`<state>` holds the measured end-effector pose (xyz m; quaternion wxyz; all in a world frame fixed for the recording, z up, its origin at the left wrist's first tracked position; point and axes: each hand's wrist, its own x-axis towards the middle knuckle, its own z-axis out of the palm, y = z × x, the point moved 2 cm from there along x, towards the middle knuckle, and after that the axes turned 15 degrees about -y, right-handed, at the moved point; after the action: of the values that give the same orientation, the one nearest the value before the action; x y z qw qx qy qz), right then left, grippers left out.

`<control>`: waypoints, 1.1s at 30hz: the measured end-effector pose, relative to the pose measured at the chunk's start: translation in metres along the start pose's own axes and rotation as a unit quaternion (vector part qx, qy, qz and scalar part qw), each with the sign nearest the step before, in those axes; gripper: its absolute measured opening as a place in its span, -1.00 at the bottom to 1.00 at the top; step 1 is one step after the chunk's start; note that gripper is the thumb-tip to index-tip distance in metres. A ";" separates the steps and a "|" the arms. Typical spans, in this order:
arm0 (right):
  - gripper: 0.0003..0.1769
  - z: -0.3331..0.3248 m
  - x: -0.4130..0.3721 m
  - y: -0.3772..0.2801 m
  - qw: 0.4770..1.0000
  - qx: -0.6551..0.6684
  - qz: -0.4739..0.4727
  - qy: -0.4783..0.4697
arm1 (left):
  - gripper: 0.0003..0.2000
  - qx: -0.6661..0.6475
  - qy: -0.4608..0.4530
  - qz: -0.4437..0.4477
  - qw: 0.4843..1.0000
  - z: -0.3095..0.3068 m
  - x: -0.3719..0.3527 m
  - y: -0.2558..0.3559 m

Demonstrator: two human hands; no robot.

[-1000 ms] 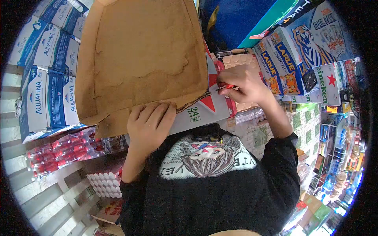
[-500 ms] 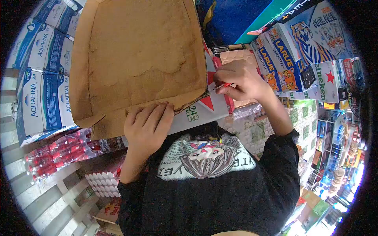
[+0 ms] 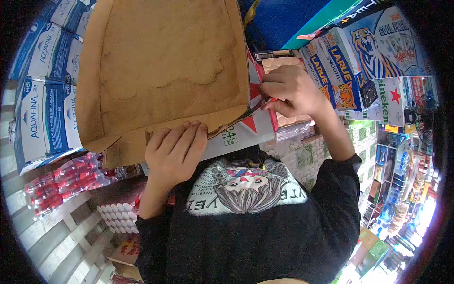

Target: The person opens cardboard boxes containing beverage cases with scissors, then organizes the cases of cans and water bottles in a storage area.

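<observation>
A brown cardboard tray (image 3: 161,57), its plain inner face up, fills the upper left and centre of the frame. Along its lower right edge shows a grey panel (image 3: 261,138) with red triangles — whether it is part of the same piece, one cannot tell. The person's left hand (image 3: 176,154) lies flat over the tray's lower edge, fingers pressing it. The right hand (image 3: 293,92), right of centre, has its fingers closed round a small red-handled tool (image 3: 269,102) at the tray's corner; its exact kind is unclear. Good handling here would mean steady left-hand pressure, fingers clear of the tool's line, and short, controlled strokes.

Labels: "AQUAFINA" on blue-and-white cartons (image 3: 32,118), far left; "COOL PACK" on the tiger-printed carton (image 3: 385,45), upper right; "LARUE SMOOTH" cartons (image 3: 331,71) beside it; a partly hidden "Heineken" carton (image 3: 391,94) below — and "24" on the panel.
</observation>
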<state>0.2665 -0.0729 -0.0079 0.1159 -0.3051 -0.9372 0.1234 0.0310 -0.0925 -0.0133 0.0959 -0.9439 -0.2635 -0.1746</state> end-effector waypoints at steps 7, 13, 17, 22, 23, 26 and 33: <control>-0.74 0.001 0.011 -0.004 0.999 -0.023 -0.018 -0.036 | -0.83 -0.002 -0.002 0.008 1.000 -0.001 0.000 -0.001; -0.74 -0.001 0.003 -0.003 0.999 -0.016 -0.004 -0.038 | -0.84 -0.010 0.010 -0.006 1.000 -0.002 -0.001 -0.002; -0.73 -0.003 -0.002 -0.002 0.998 -0.018 0.016 -0.052 | -0.83 -0.043 0.026 -0.016 0.999 -0.003 -0.002 -0.002; -0.73 -0.009 0.003 -0.005 0.997 -0.039 0.015 -0.068 | -0.85 -0.052 0.036 -0.041 0.997 -0.003 -0.004 -0.003; -0.73 -0.009 0.004 -0.006 0.996 -0.052 0.009 -0.071 | -0.85 -0.053 0.036 -0.039 0.997 -0.002 -0.005 -0.004; -0.75 -0.012 0.010 -0.012 0.989 -0.075 0.014 -0.125 | -0.85 -0.072 0.049 -0.024 0.996 -0.002 -0.005 -0.005; -0.72 -0.011 0.012 -0.019 0.983 -0.047 0.035 -0.172 | -0.87 -0.090 0.047 -0.012 0.995 -0.004 -0.009 -0.006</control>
<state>0.2497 -0.0783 0.0104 -0.0663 -0.3168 -0.9367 0.1337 0.0195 -0.0929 -0.0126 0.0210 -0.9362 -0.2531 -0.2429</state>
